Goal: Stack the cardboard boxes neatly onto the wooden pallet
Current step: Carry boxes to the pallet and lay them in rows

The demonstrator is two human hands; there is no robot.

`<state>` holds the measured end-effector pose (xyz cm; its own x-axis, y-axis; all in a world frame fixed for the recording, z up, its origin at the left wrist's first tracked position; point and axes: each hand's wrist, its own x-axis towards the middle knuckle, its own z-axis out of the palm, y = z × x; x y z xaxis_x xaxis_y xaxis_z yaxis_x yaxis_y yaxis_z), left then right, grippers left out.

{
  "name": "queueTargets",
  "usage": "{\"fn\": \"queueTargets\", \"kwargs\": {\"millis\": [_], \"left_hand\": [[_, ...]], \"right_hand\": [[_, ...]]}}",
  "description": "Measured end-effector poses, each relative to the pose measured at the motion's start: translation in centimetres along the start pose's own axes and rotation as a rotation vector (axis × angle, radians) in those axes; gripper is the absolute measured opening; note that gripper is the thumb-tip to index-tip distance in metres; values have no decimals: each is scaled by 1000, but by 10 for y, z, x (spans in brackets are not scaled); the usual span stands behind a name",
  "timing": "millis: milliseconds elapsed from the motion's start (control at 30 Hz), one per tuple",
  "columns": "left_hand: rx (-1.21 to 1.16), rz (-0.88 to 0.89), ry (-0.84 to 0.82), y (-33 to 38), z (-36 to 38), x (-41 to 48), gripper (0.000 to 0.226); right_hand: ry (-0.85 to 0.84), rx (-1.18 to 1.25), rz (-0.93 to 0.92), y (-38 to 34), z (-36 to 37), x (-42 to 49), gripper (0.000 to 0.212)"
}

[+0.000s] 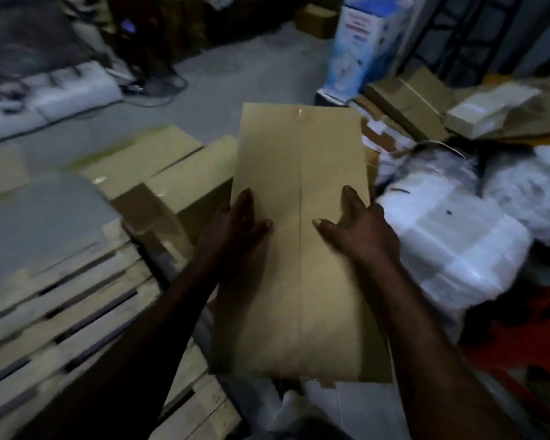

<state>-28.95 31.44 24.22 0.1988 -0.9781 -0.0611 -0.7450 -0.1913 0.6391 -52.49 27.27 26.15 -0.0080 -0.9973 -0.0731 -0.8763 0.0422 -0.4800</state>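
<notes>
Head view shows two hands and one long cardboard box [300, 249] in the middle of the frame. The left hand [238, 217] lies flat on the box top near its left edge. The right hand [359, 227] lies flat near the right edge. The fingers of both hands are straight and point away from the person, and the thumbs point in at each other across the seam. Neither hand is curled round anything. I cannot tell if the box is lifted or resting on something.

One wooden pallet [77, 306] fills the lower left, just beside the long box. Two more cardboard boxes [159, 166] sit side by side at the middle left, at the far end of the pallet. One grey sheet [38, 223] lies on the pallet. White plastic bags [451, 242] are piled on the right. One tall blue and white box [359, 46] stands on the floor at the upper right.
</notes>
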Motion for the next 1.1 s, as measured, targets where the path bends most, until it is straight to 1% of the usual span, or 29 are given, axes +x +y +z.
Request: {"fn": "queueTargets", "kwargs": {"millis": [133,200,367,467,567,667,833,967,1033,1100], "left_hand": [[88,-122,196,-65,-69,-54,77],[103,-219,281,-98,-97,-81,74],[84,-460,449,-167,-144,-147,78],[60,-601,527,-204,-165,-179,79],[44,-732,615,-239,-178,-204,80],[35,-869,679,-269,-188,-220,78],[-28,-1098,762,-309,-200,-227,79],[-83,-1214,772,-325,-201,-225,82],[-111,-1269,811,-334,-200,-225,82],[-129,-1314,843,-340,-200,-227,83]], "right_hand": [[-110,-58,-277,-90,34,-11,92],[-157,-61,-417,-132,55,-24,92],[-361,-10,-613,-225,109,-52,93],[-472,-12,-702,-278,145,-66,90],[-547,-17,-814,-329,185,-80,87],[-661,11,-899,-372,235,-89,86],[-785,-65,-1093,-443,306,-90,87],[-865,-118,-1203,-482,338,-86,88],[-931,-146,-1261,-503,354,-88,89],[-957,-171,-1331,-519,366,-95,89]]}}
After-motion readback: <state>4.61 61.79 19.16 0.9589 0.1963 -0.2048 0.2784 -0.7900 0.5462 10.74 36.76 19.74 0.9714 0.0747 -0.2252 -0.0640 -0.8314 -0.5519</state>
